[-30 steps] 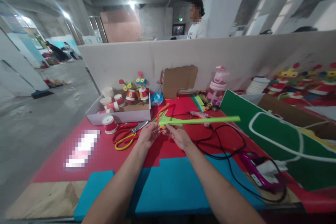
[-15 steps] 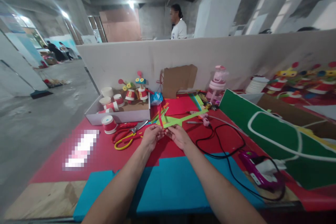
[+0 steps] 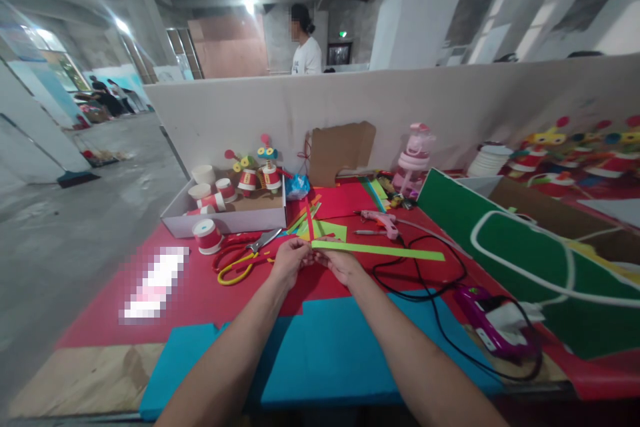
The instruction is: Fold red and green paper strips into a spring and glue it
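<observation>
My left hand (image 3: pixel 293 260) pinches the end where a red paper strip (image 3: pixel 309 219) and a light green paper strip (image 3: pixel 385 251) meet at an angle. Away from me runs the red strip, while the green one stretches to the right across my right hand (image 3: pixel 336 263). The right fingers are closed around the same joined end, partly hidden behind the green strip. Left of my hands lie scissors (image 3: pixel 237 273) with red and yellow handles. Beyond my hands are light green paper pieces (image 3: pixel 333 230) and a red sheet (image 3: pixel 340 203).
A pink glue gun (image 3: pixel 383 221) with a black cable lies right of centre. At the back left, a white box (image 3: pixel 240 219) holds paper cups and cup figures. Also here are a pink bottle (image 3: pixel 415 153), a green board (image 3: pixel 525 267) and a purple power strip (image 3: pixel 493 327).
The green strip has swung from pointing away to the right to lying across my right hand, nearly level. The red strip stays upright. A person behind the partition has moved left.
</observation>
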### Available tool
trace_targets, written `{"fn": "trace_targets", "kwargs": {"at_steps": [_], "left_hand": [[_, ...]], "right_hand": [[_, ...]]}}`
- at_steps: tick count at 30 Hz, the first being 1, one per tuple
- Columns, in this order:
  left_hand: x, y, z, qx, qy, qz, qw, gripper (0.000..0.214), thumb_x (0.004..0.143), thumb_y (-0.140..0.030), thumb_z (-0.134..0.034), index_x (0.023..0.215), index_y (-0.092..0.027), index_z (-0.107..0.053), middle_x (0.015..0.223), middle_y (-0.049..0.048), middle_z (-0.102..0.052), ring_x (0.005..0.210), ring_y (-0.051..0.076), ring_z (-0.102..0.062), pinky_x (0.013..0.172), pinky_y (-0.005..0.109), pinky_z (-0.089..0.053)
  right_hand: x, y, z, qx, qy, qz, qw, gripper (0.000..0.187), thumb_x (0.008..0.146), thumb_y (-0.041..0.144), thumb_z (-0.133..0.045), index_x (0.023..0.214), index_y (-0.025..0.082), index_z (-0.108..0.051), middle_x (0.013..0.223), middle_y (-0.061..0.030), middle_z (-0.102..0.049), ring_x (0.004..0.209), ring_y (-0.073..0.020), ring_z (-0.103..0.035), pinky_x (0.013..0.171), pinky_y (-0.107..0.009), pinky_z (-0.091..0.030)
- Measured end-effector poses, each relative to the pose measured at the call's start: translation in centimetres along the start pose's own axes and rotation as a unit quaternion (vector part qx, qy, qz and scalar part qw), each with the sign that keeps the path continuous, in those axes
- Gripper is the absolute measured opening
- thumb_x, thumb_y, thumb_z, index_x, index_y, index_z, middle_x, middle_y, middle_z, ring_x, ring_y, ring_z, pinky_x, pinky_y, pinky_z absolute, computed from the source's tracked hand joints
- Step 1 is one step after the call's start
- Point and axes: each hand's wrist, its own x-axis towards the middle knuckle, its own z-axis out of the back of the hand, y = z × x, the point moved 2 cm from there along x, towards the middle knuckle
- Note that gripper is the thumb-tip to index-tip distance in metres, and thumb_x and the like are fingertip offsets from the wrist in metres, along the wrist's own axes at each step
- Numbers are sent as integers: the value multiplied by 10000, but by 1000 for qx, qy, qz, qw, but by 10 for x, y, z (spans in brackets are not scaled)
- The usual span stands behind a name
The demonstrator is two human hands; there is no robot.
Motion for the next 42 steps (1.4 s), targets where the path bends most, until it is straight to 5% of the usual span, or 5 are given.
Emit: {"fn": "trace_targets", "kwargs": {"at_steps": [10,18,32,42], "left_hand": [[-6,-2,-4,21,53,15,998,306,568,-192,-741,794,-141,-541,630,2,-611,529,84,-564,503,195,-475],[-5,0,-7,39,16,2,999,293,679,-366,-691,726,-155,-494,567,-18,-568,469,73,-519,432,183,-456],[-3,-1,1,30,-39,-3,999,227,572,-255,-752,674,-98,-623,553,26,-619,481,98,-560,463,206,-478],[-3,-4,3,52,-13,0,999,277,551,-283,-784,681,-92,-631,557,29,-618,467,91,-553,480,209,-479]], "right_hand": [[-1,7,2,-57,-28,59,996,276,491,257,-789,677,161,-608,542,36,-600,468,-73,-516,479,-187,-422],[2,4,0,-98,-31,87,991,336,518,378,-792,692,152,-613,540,32,-583,499,-86,-518,534,-226,-455],[-3,8,0,-81,20,27,996,360,537,388,-818,742,161,-628,586,29,-591,538,-70,-539,578,-208,-487],[-2,9,4,-102,26,10,994,344,540,362,-812,739,166,-611,581,35,-588,528,-66,-537,570,-195,-470]]}}
